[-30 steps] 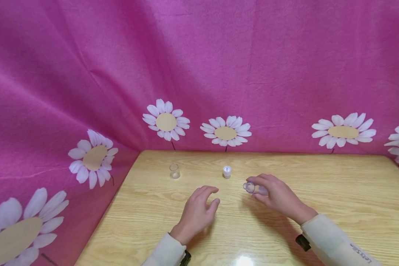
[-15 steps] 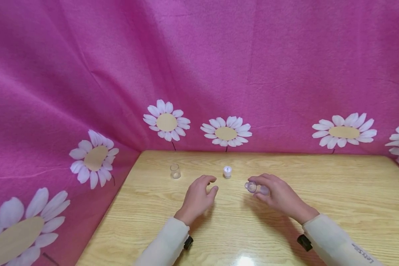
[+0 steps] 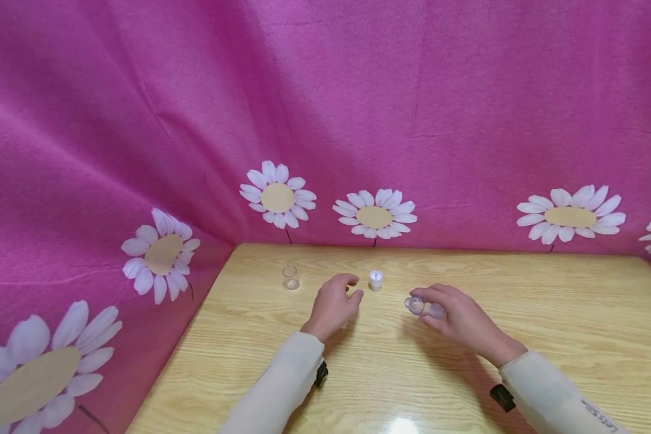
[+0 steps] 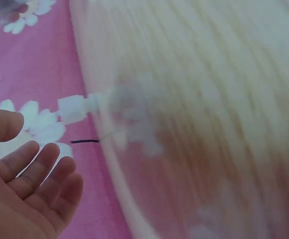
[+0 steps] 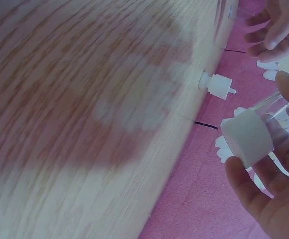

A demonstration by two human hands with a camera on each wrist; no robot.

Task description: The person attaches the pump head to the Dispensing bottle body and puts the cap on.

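Cap (image 3: 376,279): 1 white piece, upright on the table (image 3: 575,313), a thin nub at its top in the right wrist view; touched by 0 hands. Landmark for all places below.
Left hand (image 3: 333,304): just left of the cap and nearer the person; thumb and fingers parted, fingers loosely bent, nothing held.
Right hand (image 3: 461,313): right of the cap and nearer the person; grips the bottle between thumb and fingers.
Bottle (image 3: 415,305): right of the cap, nearer the person; tilted, clear end on the cap's side, white end toward the palm. Appears raised, judging by the shadow.
Cup (image 3: 290,279): 1 clear piece, upright, well left of the cap; untouched.
Step in hand: judged a left-hand reach for the cap — contact not yet made.
Good practice: approach level, thumb on 1 side and 2 fingertips opposite, below the nub; pinch lightly, then lift straight up. Keep the bottle steady meanwhile.
Risk: the cap looks light and narrow-footed — a sideways brush could tip it. A hard squeeze could make the smooth bottle slip.
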